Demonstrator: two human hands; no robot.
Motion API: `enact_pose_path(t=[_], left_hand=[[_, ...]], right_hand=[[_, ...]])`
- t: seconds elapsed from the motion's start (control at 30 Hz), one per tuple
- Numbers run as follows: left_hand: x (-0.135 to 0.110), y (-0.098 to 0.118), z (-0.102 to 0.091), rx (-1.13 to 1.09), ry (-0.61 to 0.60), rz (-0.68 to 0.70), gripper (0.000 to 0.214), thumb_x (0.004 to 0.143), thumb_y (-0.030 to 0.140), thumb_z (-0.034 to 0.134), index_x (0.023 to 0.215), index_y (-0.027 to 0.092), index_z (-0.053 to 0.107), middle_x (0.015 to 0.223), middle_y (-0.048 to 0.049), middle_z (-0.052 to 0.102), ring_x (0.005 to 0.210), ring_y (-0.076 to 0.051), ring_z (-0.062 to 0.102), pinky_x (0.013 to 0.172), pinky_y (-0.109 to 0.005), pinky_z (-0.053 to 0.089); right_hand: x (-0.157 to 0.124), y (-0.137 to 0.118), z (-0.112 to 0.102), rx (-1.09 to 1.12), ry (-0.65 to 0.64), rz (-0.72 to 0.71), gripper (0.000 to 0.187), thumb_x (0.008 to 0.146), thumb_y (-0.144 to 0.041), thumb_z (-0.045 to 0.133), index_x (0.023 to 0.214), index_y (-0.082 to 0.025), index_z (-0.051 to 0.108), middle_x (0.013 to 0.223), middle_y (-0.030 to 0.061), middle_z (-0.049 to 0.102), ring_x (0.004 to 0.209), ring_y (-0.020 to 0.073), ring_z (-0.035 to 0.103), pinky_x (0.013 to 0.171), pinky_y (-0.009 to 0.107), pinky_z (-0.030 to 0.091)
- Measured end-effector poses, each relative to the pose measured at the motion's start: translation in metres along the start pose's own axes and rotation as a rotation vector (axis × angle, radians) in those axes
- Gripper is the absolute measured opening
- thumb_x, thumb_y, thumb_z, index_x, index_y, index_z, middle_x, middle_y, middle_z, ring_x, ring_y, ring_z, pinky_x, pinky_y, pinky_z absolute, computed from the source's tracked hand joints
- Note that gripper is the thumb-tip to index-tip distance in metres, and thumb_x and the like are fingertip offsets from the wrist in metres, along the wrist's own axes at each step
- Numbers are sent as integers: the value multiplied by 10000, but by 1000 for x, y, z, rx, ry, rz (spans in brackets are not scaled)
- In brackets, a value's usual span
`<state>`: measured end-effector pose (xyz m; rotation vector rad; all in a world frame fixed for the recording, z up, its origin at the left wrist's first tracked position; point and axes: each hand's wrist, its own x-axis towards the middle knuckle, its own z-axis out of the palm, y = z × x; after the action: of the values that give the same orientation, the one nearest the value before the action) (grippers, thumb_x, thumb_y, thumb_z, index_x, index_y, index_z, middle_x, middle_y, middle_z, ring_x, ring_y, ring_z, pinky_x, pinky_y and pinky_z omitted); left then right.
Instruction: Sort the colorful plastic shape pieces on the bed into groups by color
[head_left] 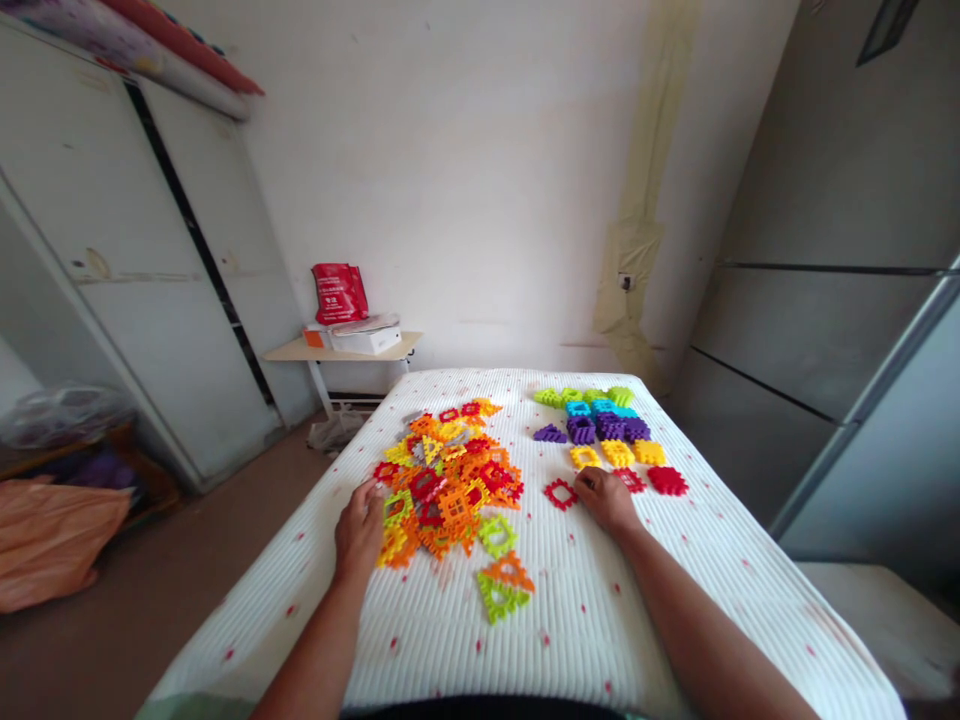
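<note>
My left hand rests at the left edge of a mixed pile of interlocking plastic pieces, mostly orange, red and yellow. Its fingers are loosely bent and apart; no piece shows in them. Across the bed, my right hand is closed, fingertips down beside a red square frame. Whatever those fingers pinch is hidden. Just beyond this hand lie red window pieces and solid red squares. Farther back are rows of yellow pieces, purple pieces, blue pieces and green pieces.
A green square frame, an orange triangle and a green triangle lie nearer me on the white ribbed bedcover. Behind stands a small table bearing a red bag and a white box.
</note>
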<state>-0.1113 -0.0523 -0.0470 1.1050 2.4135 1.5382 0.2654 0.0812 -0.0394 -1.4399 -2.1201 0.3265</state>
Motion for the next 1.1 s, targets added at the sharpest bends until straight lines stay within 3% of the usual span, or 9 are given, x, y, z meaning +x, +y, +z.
enact_pose_path(t=[0.27, 0.6, 0.87, 0.97, 1.1], left_hand=[[8, -13, 7, -40, -58, 2, 292, 752, 405, 515, 972, 261, 643, 948, -65, 694, 895, -258, 622, 825, -375, 450], [-3, -4, 4, -149, -200, 29, 344, 791, 429, 457, 1022, 233, 621, 1064, -56, 676, 1029, -203, 603, 925, -325, 418], [-7, 3, 4, -232, -255, 58, 362, 788, 424, 462, 1021, 208, 636, 1049, -73, 683, 1025, -199, 612, 906, -322, 442], [-5, 0, 4, -276, -222, 62, 366, 785, 424, 471, 1016, 192, 635, 1049, -90, 681, 1017, -209, 616, 909, -339, 443], [-1, -5, 4, -264, -76, 37, 359, 773, 421, 461, 962, 176, 646, 997, -81, 692, 981, -209, 623, 884, -320, 458]], right_hand=[[0, -4, -3, -21, -4, 0, 191, 784, -218, 447, 690, -165, 605, 719, 29, 637, 644, 126, 555, 575, 207, 335], [3, 7, 5, 16, -29, -11, 238, 792, -325, 425, 710, -183, 597, 717, 29, 632, 649, 150, 568, 571, 227, 342], [3, 9, 5, 16, -28, -23, 249, 785, -353, 412, 688, -194, 577, 678, 23, 622, 620, 155, 570, 561, 234, 353], [3, 11, 8, 14, -25, -15, 242, 787, -353, 432, 707, -200, 601, 691, 22, 636, 621, 152, 574, 560, 231, 350], [2, 11, 9, -13, -31, -9, 245, 798, -342, 438, 737, -206, 632, 710, 22, 644, 636, 153, 579, 554, 230, 338]])
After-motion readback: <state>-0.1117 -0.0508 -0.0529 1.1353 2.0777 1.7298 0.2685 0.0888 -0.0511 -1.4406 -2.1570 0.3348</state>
